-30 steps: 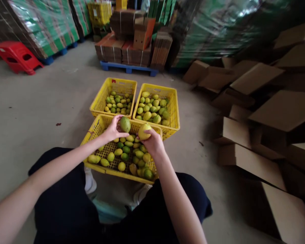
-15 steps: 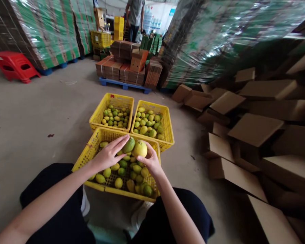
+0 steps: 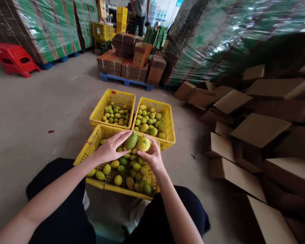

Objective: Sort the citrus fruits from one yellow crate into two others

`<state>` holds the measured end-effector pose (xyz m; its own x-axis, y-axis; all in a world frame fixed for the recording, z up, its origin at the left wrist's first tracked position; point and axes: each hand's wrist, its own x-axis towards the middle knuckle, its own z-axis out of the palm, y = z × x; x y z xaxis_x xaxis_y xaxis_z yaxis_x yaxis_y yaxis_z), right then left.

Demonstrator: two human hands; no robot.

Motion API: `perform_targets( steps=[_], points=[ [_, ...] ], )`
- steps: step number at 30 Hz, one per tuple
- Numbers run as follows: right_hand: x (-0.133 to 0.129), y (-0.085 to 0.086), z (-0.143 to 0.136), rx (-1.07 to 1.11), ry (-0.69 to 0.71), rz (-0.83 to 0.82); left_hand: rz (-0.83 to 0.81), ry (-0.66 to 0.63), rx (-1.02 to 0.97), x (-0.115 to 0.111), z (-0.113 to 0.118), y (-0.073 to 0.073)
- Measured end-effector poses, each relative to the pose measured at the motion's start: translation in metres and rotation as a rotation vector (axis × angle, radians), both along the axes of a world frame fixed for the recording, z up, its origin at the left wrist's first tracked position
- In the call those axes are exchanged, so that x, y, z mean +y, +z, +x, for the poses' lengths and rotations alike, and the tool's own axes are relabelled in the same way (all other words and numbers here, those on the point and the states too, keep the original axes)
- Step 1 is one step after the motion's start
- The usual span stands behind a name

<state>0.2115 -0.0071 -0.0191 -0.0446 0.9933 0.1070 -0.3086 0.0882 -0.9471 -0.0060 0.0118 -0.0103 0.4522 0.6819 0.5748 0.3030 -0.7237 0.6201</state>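
Above the near yellow crate (image 3: 91, 144), my left hand (image 3: 111, 149) is closed around a green lemon (image 3: 130, 140), fingers along its top and thumb beneath. My right hand (image 3: 154, 156) grips a yellow lemon (image 3: 143, 144) from its right side. The two fruits are side by side, close together or touching. Below them in the near crate lie several loose lemons (image 3: 118, 180), some green and some yellow. My forearms hide parts of the crate's sides.
Beyond stand two more yellow crates of lemons, the left crate (image 3: 96, 107) and the right crate (image 3: 169, 123). Cardboard boxes (image 3: 261, 130) heap up on the right. Flattened cartons (image 3: 110, 64) sit on a blue pallet (image 3: 127, 82). A red stool (image 3: 14, 57) is left; a person (image 3: 140, 13) stands behind.
The yellow lemon in my right hand has turned, showing its end more toward me. Both hands have risen slightly with the fruits. The view has shifted a little.
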Motion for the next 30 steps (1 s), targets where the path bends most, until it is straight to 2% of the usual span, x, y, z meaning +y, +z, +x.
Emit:
perform_targets(
  steps=[3,5,6,8,10,12,14,18,20,22,26,30],
  points=[
    [0.001,0.001,0.008,0.019,0.1,-0.034,-0.64,-0.197,-0.31,-0.001,0.01,0.005],
    [0.001,-0.001,0.008,0.047,0.187,-0.059,-1.038,-0.255,-0.563,-0.002,0.02,0.005],
    [0.002,-0.003,0.006,0.065,0.192,-0.073,-1.205,-0.229,-0.692,-0.002,0.026,0.003],
    [0.002,-0.006,-0.002,0.108,0.129,-0.106,-1.462,-0.088,-0.943,0.001,0.035,-0.003],
    [0.002,-0.009,-0.011,0.172,0.08,-0.15,-1.619,0.077,-1.154,0.006,0.04,-0.008],
    [0.001,-0.009,-0.017,0.267,0.103,-0.193,-1.661,0.172,-1.3,0.012,0.039,-0.009],
    [0.001,-0.008,-0.019,0.363,0.141,-0.231,-1.605,0.151,-1.378,0.015,0.035,-0.006],
    [0.001,-0.007,-0.016,0.426,0.131,-0.301,-1.414,-0.05,-1.389,0.013,0.026,0.006],
    [0.001,-0.009,-0.016,0.438,0.117,-0.349,-1.448,-0.155,-1.329,0.011,0.024,0.01],
    [0.003,-0.011,-0.016,0.464,0.111,-0.398,-1.553,-0.228,-1.233,0.011,0.024,0.01],
    [0.005,-0.014,-0.019,0.458,0.093,-0.441,-1.644,-0.151,-1.121,0.012,0.027,0.007],
    [0.003,-0.013,-0.021,0.466,0.12,-0.455,-1.665,-0.1,-1.257,0.011,0.025,0.006]
  ],
)
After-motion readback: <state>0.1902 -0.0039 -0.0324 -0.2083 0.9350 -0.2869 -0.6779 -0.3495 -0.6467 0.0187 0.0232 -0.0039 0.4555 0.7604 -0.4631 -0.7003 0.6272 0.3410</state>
